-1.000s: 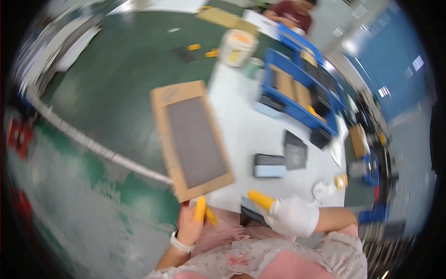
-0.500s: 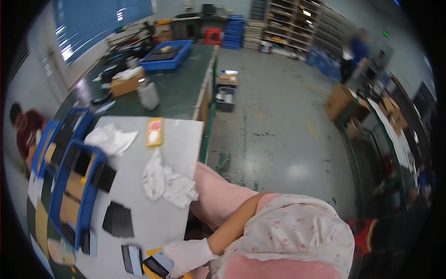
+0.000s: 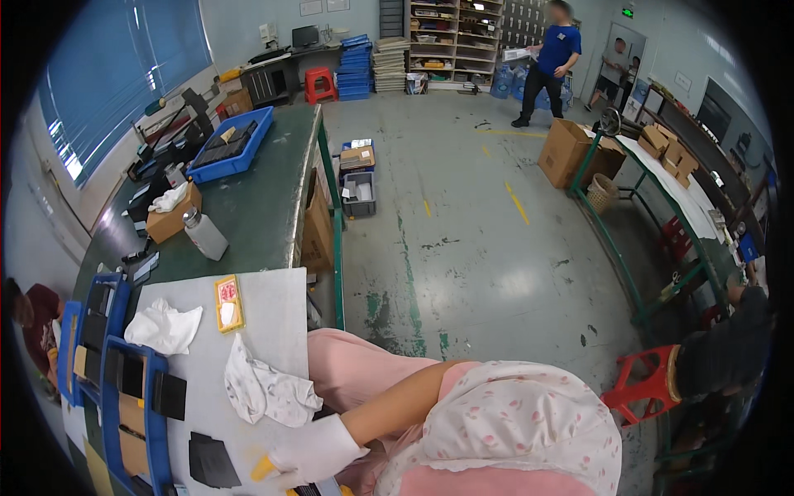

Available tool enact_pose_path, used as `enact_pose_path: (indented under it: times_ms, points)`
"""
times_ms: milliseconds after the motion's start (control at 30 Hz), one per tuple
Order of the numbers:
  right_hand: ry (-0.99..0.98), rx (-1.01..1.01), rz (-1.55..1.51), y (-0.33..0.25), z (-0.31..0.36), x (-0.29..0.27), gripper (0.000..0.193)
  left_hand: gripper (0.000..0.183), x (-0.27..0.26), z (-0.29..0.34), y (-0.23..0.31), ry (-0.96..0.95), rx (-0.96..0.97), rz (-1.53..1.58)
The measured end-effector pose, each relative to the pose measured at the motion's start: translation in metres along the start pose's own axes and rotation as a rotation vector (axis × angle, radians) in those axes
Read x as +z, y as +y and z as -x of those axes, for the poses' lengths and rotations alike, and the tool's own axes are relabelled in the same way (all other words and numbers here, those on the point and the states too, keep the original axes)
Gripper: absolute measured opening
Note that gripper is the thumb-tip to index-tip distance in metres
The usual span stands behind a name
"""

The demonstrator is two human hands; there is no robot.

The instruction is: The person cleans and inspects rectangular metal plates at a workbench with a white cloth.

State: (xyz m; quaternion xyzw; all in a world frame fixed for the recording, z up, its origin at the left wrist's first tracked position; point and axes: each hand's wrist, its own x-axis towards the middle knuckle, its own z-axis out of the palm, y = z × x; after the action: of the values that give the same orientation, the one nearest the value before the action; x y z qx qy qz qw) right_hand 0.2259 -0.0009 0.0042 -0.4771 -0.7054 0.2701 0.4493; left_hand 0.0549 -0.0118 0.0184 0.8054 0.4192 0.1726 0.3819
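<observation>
My right hand [image 3: 313, 453], in a white glove with yellow fingertips, hovers over the near part of the pale sheet [image 3: 277, 302] on the table. Its fingers are smeared by motion. At the lower edge, yellow fingertips of my left hand [image 3: 344, 490] show on either side of a flat black and pale blue piece [image 3: 313, 490]; the rest of that hand is out of the picture. Left of my right hand lies a black flat sheet [image 3: 212, 460]. Beyond are a crumpled patterned white cloth [image 3: 266, 388], a yellow packet [image 3: 229, 304] and a plain white cloth [image 3: 163, 326].
Blue trays [image 3: 157, 405] with black pieces line the table's left side. Farther back stand a bottle [image 3: 205, 236], a cardboard box [image 3: 175, 217] and another blue tray [image 3: 248, 142]. A red stool [image 3: 645, 384] is at right. One person [image 3: 547, 62] walks in the background; another [image 3: 41, 326] is far left.
The view has tilted up and turned, so the table sits lower. My right hand has moved away from the black and pale blue piece it was on, over the sheet.
</observation>
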Motion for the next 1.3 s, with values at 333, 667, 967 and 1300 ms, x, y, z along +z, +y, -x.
enact_pose_path:
  times_ms: [333, 667, 967, 1300]
  points:
    - [-0.22, 0.284, 0.228, -0.022, 0.008, -0.05, 0.03, 0.08, -0.002, -0.017, 0.009, -0.29, -0.077, -0.204]
    - [-0.417, 0.385, 0.128, -0.013, -0.001, -0.074, 0.037, 0.074, 0.01, -0.025, 0.011, -0.104, 0.079, -0.094]
    - [0.715, 0.479, -0.614, 0.026, -0.005, -0.069, 0.023, 0.064, -0.01, -0.05, -0.001, 0.085, 0.006, 0.123]
    - [0.33, 0.616, -0.849, 0.023, -0.002, -0.055, 0.024, 0.069, -0.008, -0.035, -0.015, 0.114, 0.027, 0.179]
